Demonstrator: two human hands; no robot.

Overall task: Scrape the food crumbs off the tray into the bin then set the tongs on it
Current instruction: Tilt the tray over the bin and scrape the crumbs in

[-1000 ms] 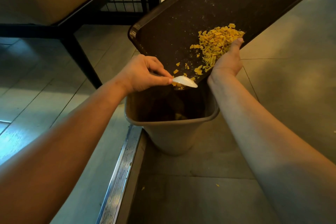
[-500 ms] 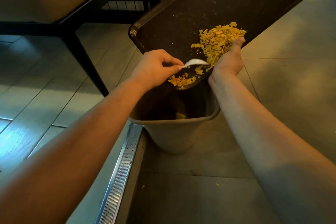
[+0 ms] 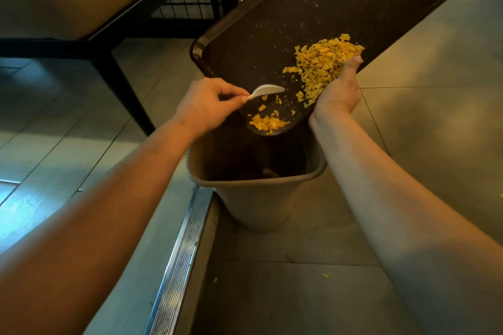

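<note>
A dark brown tray is tilted steeply, its lowest corner hanging over the open beige bin. My right hand grips the tray's right edge, thumb on top. A heap of yellow crumbs lies beside that thumb, and a smaller clump sits at the lowest corner. My left hand pinches the white tongs, whose spoon-shaped tip touches the tray surface between the two clumps. The rest of the tongs is hidden in my hand.
A black-legged table with a wire grid panel stands at upper left. A metal floor drain strip runs left of the bin. A few stray crumbs lie on the tiled floor.
The white tongs tip went from the tray's lowest corner up onto the tray surface. A clump of crumbs now sits at the lowest corner. My right hand stayed on the tray.
</note>
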